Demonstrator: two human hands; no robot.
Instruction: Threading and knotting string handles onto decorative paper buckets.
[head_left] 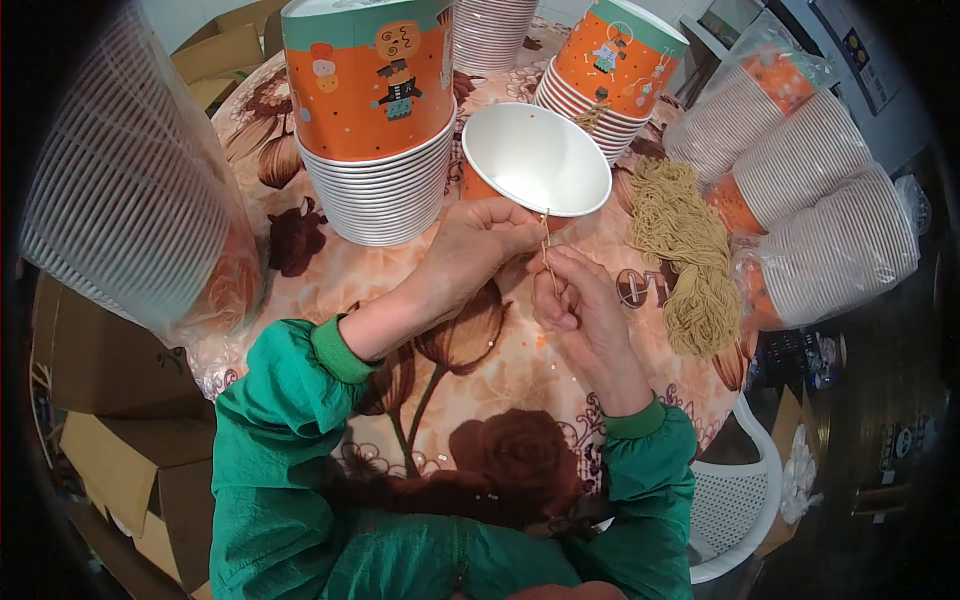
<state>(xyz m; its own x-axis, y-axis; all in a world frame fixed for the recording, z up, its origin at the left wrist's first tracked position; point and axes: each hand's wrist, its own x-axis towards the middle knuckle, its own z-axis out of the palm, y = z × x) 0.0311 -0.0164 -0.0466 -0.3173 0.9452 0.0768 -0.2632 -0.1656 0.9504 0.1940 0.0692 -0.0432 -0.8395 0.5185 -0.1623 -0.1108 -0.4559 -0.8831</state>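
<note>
A short tan cord (548,258) runs between my hands, just in front of the near rim of an orange paper bucket with a white inside (540,160). The bucket lies tilted, its mouth toward me. My left hand (470,250) is closed, thumb and forefinger pinching the cord close to the rim. Lower and to the right, my right hand (585,315) pinches the cord too, its other fingers curled. Whether the cord is threaded through the bucket's wall cannot be made out. To the right lies a loose bundle of tan cords (690,260).
Nested orange buckets stand in a stack (375,120) at the back left and another stack (615,75) farther right. Plastic-wrapped stacks (130,170) rise at the left, with several more (830,240) at the right. Cardboard boxes (140,470) and a white chair (740,500) flank the floral-covered table (480,380).
</note>
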